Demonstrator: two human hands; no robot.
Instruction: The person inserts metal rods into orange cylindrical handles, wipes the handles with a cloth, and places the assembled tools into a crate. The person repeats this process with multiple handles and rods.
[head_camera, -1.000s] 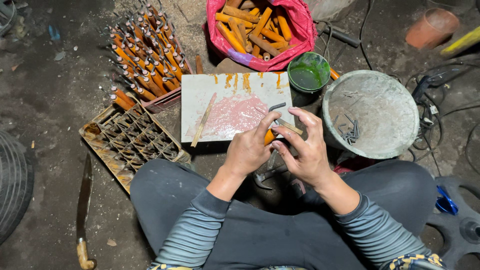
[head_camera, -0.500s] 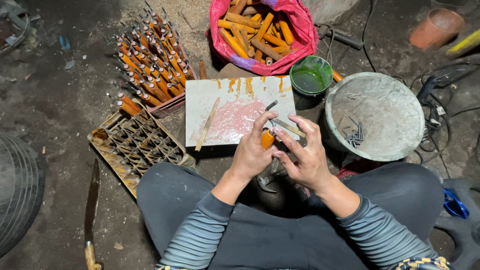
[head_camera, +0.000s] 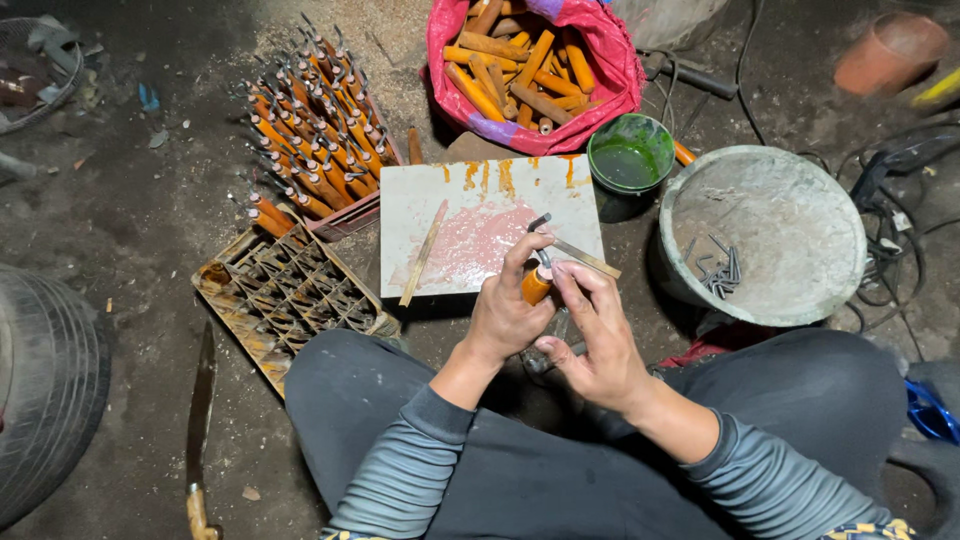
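Both hands sit a touch lower over the white board (head_camera: 470, 200) than half a second back. The left hand (head_camera: 505, 315) is closed round the orange wooden handle (head_camera: 536, 287), its metal hook (head_camera: 540, 222) pointing up; the right hand (head_camera: 592, 335) pinches the handle's top with narrow fingers. Behind, a red sack (head_camera: 610, 60) bulges with orange handles beside a round green pot (head_camera: 630, 152).
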